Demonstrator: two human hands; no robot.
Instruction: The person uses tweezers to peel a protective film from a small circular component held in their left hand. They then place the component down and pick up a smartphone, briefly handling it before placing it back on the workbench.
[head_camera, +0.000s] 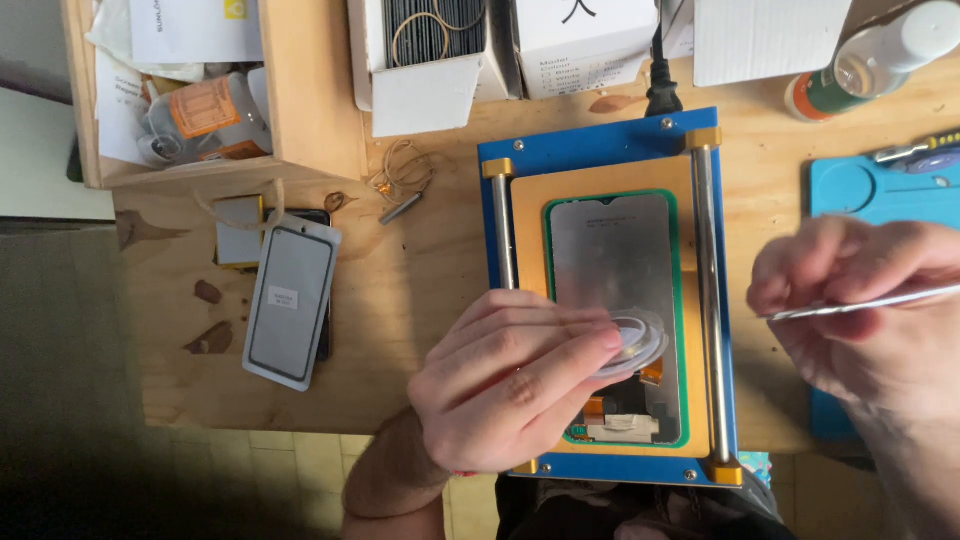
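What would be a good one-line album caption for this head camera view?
Left hand presses a clear suction cup on a phone panel in a blue jig; right hand holds a thin metal tool.

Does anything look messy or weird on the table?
Yes. Loose rubber bands lie tangled on the bare wood beside a small metal pin. The phone panel in the blue fixture shows exposed orange cables at its lower end.

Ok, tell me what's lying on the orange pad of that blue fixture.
A phone panel in a green frame, with a clear suction cup on it. The left hand covers its lower left part.
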